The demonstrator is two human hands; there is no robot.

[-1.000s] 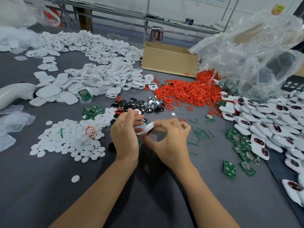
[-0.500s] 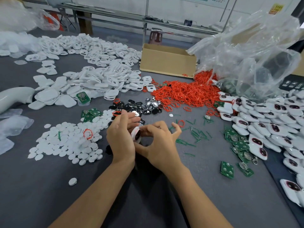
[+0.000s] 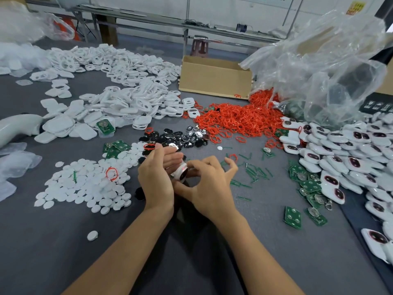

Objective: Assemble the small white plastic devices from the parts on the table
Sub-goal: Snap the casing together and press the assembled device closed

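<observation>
At the near middle of the grey worktable [image 3: 63, 252], seen from the head camera, both my hands meet over one small white device [image 3: 180, 171]. My left hand [image 3: 156, 182] holds it from the left, fingers laid over its far side, its dark window turned toward me. My right hand [image 3: 209, 188] pinches its right edge between thumb and forefinger, the other fingers fanned out. A trace of red shows on its top edge; I cannot tell whether that is a ring.

The step in hand, as I judge it, is seating a part in this unit. Supplies lie around it: white discs [image 3: 85, 184] to the left, red rings [image 3: 238, 120] farther off, green circuit boards [image 3: 293, 217] to the right, finished devices [image 3: 340, 158] heaped along the right edge. Next, I reckon, comes a firm, even squeeze to close the casing, then setting the unit with that heap.
</observation>
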